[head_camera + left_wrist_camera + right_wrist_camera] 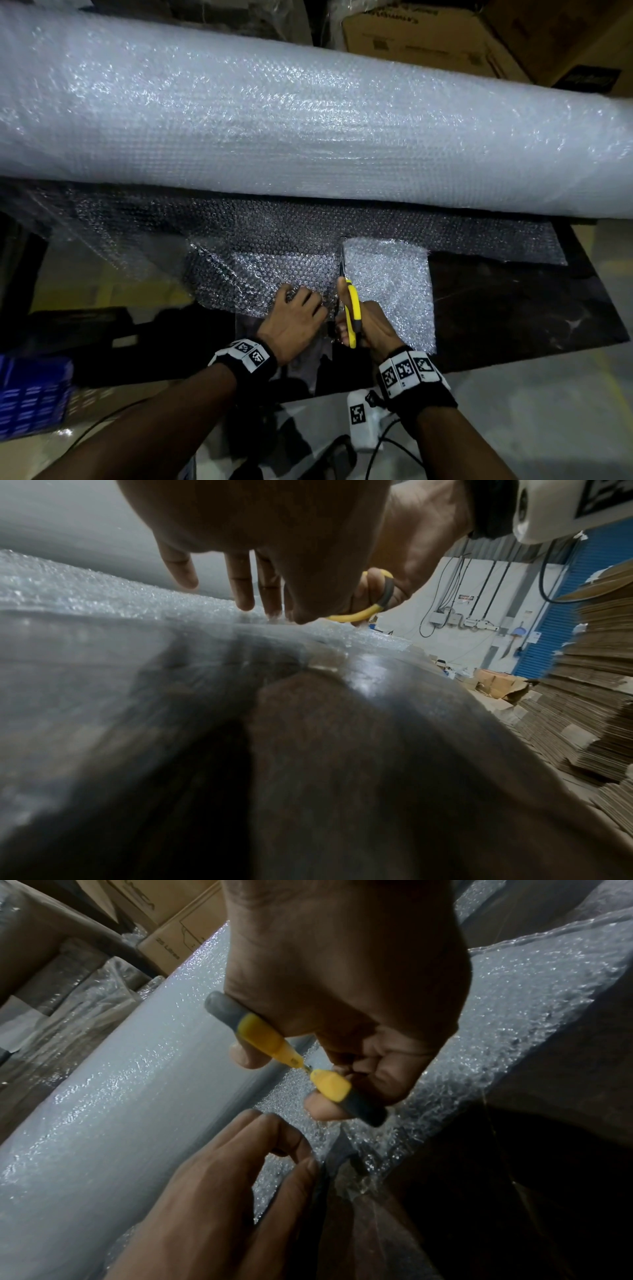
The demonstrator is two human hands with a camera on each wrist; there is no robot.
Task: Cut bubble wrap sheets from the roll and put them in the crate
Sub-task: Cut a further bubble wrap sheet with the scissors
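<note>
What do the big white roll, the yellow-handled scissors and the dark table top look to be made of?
The big white bubble-wrap roll looks like thin clear plastic film: rows of small glinting bubbles.

The yellow-handled scissors in the right hand seem to have hard yellow plastic handles with grey, perhaps rubbery, ends; the narrow dark blades are probably metal.

The dark table top is smooth and glossy; its material is unclear.

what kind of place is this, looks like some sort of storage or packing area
Most likely a warehouse or packing area: a huge white bubble wrap roll lies across the work surface, brown cardboard boxes sit behind it, and tall stacks of flattened brown cardboard cartons stand beside a blue corrugated metal wall.
</note>
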